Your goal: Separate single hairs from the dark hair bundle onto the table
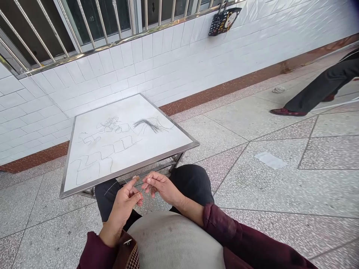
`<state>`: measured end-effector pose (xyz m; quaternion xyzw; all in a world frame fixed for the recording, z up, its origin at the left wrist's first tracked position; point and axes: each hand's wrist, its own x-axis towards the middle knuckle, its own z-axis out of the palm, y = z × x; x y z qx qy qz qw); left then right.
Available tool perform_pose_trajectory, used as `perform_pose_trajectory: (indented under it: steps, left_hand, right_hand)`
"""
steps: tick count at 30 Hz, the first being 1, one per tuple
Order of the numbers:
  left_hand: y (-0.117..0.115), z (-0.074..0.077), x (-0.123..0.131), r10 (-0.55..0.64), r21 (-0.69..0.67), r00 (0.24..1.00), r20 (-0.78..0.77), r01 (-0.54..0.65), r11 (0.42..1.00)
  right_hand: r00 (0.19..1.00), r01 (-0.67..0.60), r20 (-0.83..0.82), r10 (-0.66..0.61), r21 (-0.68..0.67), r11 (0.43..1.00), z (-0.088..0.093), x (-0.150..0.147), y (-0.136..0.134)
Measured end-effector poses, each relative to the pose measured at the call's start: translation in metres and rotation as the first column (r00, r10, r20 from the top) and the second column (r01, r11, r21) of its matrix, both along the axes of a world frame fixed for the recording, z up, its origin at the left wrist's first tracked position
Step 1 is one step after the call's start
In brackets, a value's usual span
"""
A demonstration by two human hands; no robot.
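Observation:
My left hand point(125, 203) and my right hand point(158, 185) meet just in front of the near edge of a small white table point(89, 175). Both pinch a thin dark strand point(112, 185), which trails off to the left of my left fingers. On the table top lie thin strands bent into zigzag lines point(112, 147) and a loose dark bundle of strands point(147, 125) at the far right. My knees in dark trousers point(193, 179) sit under the table's front edge.
The table stands against a white tiled wall point(174, 59) below a barred window point(84, 26). A black basket point(223, 20) hangs from the bars. Another person's leg and dark red shoe point(287, 111) cross the terrazzo floor at the right.

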<state>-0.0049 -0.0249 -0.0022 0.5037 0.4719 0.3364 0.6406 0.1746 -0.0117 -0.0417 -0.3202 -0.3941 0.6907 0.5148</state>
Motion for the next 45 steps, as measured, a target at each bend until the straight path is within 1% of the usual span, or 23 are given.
perform_pose_trajectory:
  steps: [5, 11, 12, 14, 16, 17, 18, 19, 20, 21, 23, 24, 25, 27, 30, 32, 35, 37, 40, 43, 45]
  left_hand:
    - [-0.003, -0.003, 0.0, -0.039, 0.016, 0.999, -0.012, 0.039, 0.999]
    - [-0.006, -0.002, 0.004, -0.023, -0.01, 1.0, 0.003, 0.023, 1.0]
    - [-0.006, -0.002, 0.004, -0.022, -0.011, 1.0, 0.003, 0.022, 1.0]
    - [-0.006, -0.003, 0.002, -0.015, -0.017, 1.0, 0.004, 0.015, 1.0]
    - [-0.005, -0.006, 0.001, -0.005, -0.033, 1.0, 0.005, 0.005, 0.999]
    - [-0.005, -0.008, 0.001, -0.001, -0.046, 1.0, 0.008, 0.001, 0.999]
    - [-0.004, -0.009, 0.0, -0.001, -0.061, 1.0, 0.011, 0.002, 0.998]
    - [-0.003, -0.011, 0.0, -0.009, -0.075, 1.0, 0.013, 0.01, 0.997]
    - [-0.002, -0.011, 0.0, -0.021, -0.089, 1.0, 0.013, 0.022, 0.996]
    - [-0.001, -0.012, 0.0, -0.034, -0.099, 0.999, 0.009, 0.035, 0.994]
    - [0.001, -0.011, 0.001, -0.051, -0.107, 0.999, -0.005, 0.051, 0.993]
    - [0.001, -0.01, 0.001, -0.052, -0.105, 0.999, -0.012, 0.05, 0.993]
    - [0.002, -0.01, 0.001, -0.045, -0.102, 0.999, -0.017, 0.043, 0.994]
    - [0.003, -0.008, 0.0, -0.027, -0.091, 1.0, -0.012, 0.026, 0.995]
    - [0.004, -0.009, -0.001, -0.005, -0.069, 1.0, 0.005, 0.005, 0.998]
    - [0.005, -0.012, -0.003, -0.009, -0.056, 1.0, 0.008, 0.009, 0.998]
    - [0.007, -0.022, -0.004, -0.018, -0.03, 1.0, 0.002, 0.018, 0.999]
    - [0.01, -0.031, -0.003, 0.0, -0.005, 1.0, 0.011, 0.0, 1.0]
    - [0.018, -0.044, 0.0, 0.064, 0.017, 0.997, 0.035, -0.065, 0.998]
    - [0.029, -0.056, 0.001, 0.145, 0.02, 0.987, 0.064, -0.146, 0.989]
    - [0.034, -0.064, -0.001, 0.182, 0.024, 0.981, 0.062, -0.184, 0.983]
  right_hand:
    - [1.0, 0.006, 0.026, -0.005, -0.03, 1.0, 0.001, 0.003, -0.005]
    - [0.995, 0.084, 0.06, -0.08, -0.066, 0.994, -0.002, 0.004, -0.005]
    - [0.992, 0.115, 0.067, -0.11, -0.073, 0.991, -0.003, 0.006, -0.004]
    - [0.969, 0.231, 0.099, -0.225, -0.053, 0.972, -0.004, 0.013, -0.002]
    - [0.914, 0.364, 0.174, -0.368, 0.052, 0.93, -0.003, 0.023, -0.001]
    - [0.881, 0.39, 0.23, -0.414, 0.145, 0.909, -0.002, 0.028, -0.001]
    - [0.848, 0.372, 0.295, -0.44, 0.26, 0.891, -0.001, 0.031, -0.002]
    - [0.816, 0.304, 0.366, -0.447, 0.386, 0.871, 0.001, 0.034, -0.004]
    - [0.785, 0.198, 0.432, -0.444, 0.504, 0.841, 0.001, 0.035, -0.005]
    - [0.756, 0.076, 0.487, -0.437, 0.599, 0.797, 0.001, 0.035, -0.006]
    - [0.714, -0.136, 0.557, -0.424, 0.704, 0.697, -0.001, 0.033, -0.008]
    - [0.705, -0.198, 0.573, -0.418, 0.725, 0.66, -0.003, 0.032, -0.008]
    - [0.702, -0.229, 0.577, -0.417, 0.738, 0.635, -0.006, 0.03, -0.007]
    - [0.704, -0.233, 0.564, -0.432, 0.758, 0.609, -0.011, 0.028, -0.005]
    - [0.7, -0.2, 0.537, -0.471, 0.78, 0.593, -0.017, 0.027, -0.002]
    - [0.69, -0.202, 0.536, -0.487, 0.788, 0.582, -0.018, 0.026, -0.001]
    - [0.662, -0.21, 0.546, -0.513, 0.793, 0.572, -0.018, 0.024, -0.001]
    - [0.628, -0.207, 0.56, -0.541, 0.79, 0.578, -0.018, 0.022, 0.0]
    - [0.55, -0.211, 0.6, -0.581, 0.773, 0.599, -0.02, 0.018, 0.006]
    - [0.466, -0.226, 0.641, -0.609, 0.752, 0.619, -0.024, 0.014, 0.022]
    - [0.424, -0.244, 0.657, -0.623, 0.745, 0.62, -0.03, 0.011, 0.038]
